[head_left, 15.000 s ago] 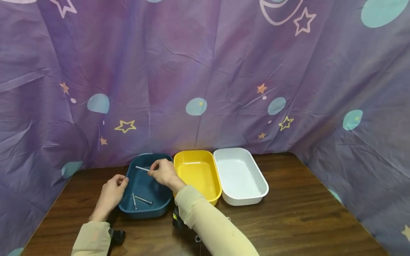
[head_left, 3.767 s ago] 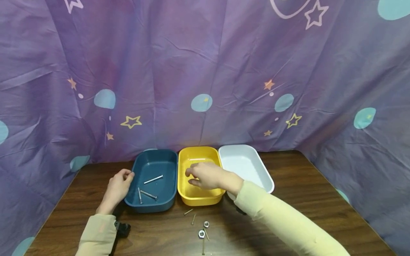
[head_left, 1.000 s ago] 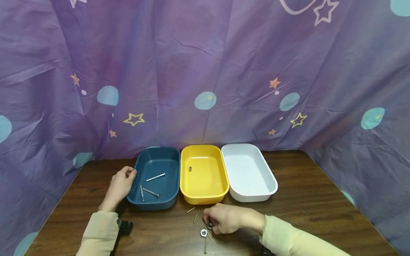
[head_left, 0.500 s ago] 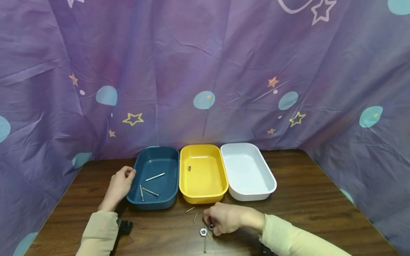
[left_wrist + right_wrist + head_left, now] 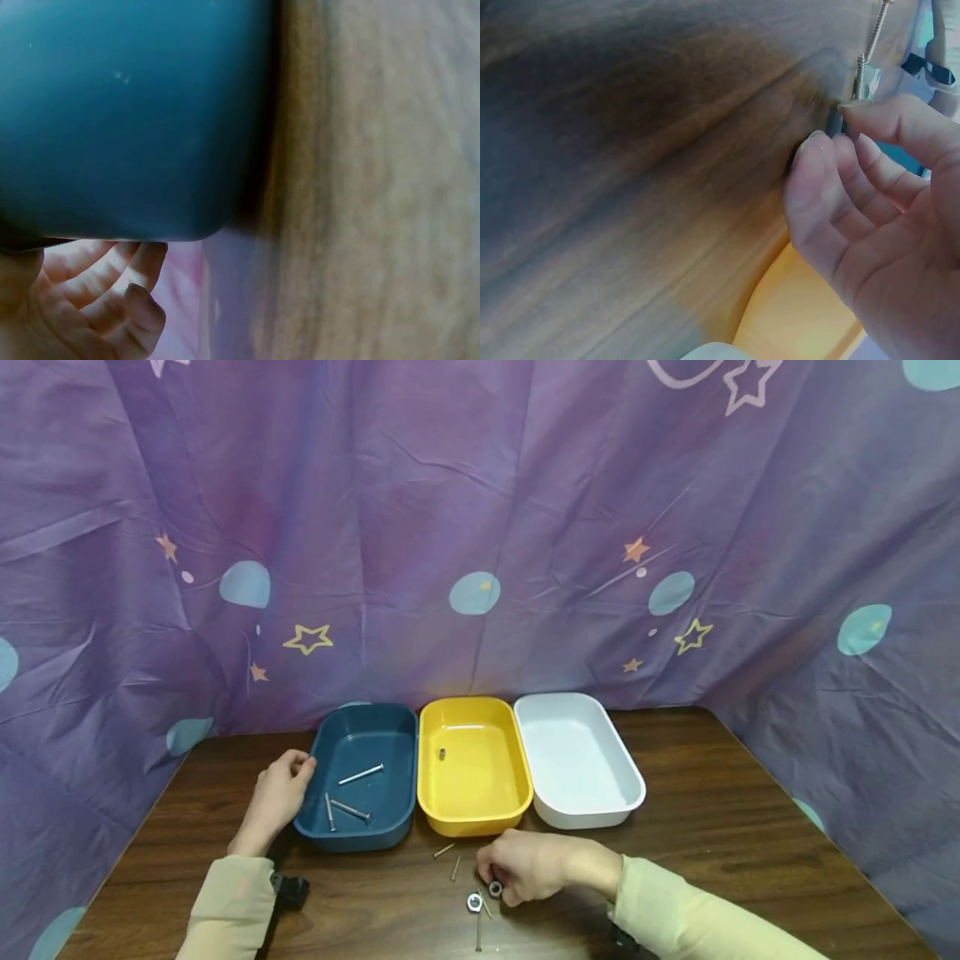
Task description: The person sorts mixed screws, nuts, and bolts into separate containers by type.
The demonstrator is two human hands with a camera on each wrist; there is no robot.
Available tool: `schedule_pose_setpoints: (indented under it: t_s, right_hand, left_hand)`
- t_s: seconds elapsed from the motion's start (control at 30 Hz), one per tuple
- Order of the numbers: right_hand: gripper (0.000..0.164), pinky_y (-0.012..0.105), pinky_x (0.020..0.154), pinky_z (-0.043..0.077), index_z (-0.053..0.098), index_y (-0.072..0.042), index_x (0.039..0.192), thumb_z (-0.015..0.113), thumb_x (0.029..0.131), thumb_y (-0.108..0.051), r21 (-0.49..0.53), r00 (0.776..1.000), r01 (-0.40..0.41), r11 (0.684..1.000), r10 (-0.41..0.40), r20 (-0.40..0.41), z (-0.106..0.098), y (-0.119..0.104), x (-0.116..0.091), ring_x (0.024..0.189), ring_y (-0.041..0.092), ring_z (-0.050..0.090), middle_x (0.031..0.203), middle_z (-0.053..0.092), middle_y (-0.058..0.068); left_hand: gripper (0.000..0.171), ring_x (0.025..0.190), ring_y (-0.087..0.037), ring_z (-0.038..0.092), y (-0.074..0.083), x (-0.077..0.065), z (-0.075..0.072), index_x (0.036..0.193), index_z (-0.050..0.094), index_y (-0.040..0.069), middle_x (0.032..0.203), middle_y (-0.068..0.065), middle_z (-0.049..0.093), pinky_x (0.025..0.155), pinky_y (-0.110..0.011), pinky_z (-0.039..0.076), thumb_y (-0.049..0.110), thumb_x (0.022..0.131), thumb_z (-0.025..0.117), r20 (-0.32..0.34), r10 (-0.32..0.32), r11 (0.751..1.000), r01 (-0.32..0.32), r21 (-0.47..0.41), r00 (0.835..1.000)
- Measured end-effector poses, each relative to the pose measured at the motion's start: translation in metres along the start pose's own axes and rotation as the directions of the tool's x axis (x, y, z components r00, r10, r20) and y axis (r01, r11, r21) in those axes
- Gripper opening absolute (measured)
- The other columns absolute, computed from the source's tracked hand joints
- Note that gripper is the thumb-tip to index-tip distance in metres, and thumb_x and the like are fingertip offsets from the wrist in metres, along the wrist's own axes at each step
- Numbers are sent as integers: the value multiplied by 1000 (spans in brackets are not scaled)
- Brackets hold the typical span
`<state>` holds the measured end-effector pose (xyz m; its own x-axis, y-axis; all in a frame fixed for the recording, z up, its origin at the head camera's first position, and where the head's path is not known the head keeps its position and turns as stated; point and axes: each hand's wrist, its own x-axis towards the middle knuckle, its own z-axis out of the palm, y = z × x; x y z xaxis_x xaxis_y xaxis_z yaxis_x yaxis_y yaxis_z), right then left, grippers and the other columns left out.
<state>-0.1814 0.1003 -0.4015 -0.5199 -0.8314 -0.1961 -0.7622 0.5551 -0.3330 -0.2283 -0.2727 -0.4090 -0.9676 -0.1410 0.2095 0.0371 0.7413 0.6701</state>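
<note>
One nut [image 5: 495, 889], no long axis, pinched in right hand [image 5: 531, 866], low at desk [image 5: 712, 835], near side of yellow tray [image 5: 480, 785]. Left hand [image 5: 276, 795] farther off, beside left rim of blue tray [image 5: 375, 747], of unclear grip.

On the brown wooden table [image 5: 720, 835], before the purple cloth [image 5: 405, 527], stand the blue rectangular tray [image 5: 382, 743] at left, the yellow rectangular tray [image 5: 487, 777] in the middle and the white rectangular tray [image 5: 577, 760] at right. Three long silver bolts [image 5: 361, 775] lie in the first, a small metal nut [image 5: 442, 754] in the second. In front are four thin brass-coloured screws [image 5: 444, 851] and a silver hexagonal nut [image 5: 475, 902], with a dark metal nut [image 5: 495, 889] in the right grip [image 5: 525, 866] to its right.
</note>
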Motion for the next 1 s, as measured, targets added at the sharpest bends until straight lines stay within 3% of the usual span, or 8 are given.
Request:
schedule_pose_setpoints:
  t_s: [0.47,1.0]
  right_hand:
    - [35,14,57,41,61,-18,96,78,71,0,1,1000,6,1000,-6,-16,3,1,1,61,-2,48,68,49,-16]
    - [22,13,53,41,62,-19,88,75,77,-6,30,999,19,999,-18,-31,4,5,3,55,-4,48,63,52,-17]
  left_hand:
    - [30,83,-30,56,2,0,0,116,58,-3,92,-15,62,71,-40,42,22,103,49,-1,-5,1000,5,2,1000]
    - [29,83,-31,56,-1,1,1,116,58,-3,92,-15,62,71,-40,41,22,103,48,-4,-7,1000,7,-2,1000]
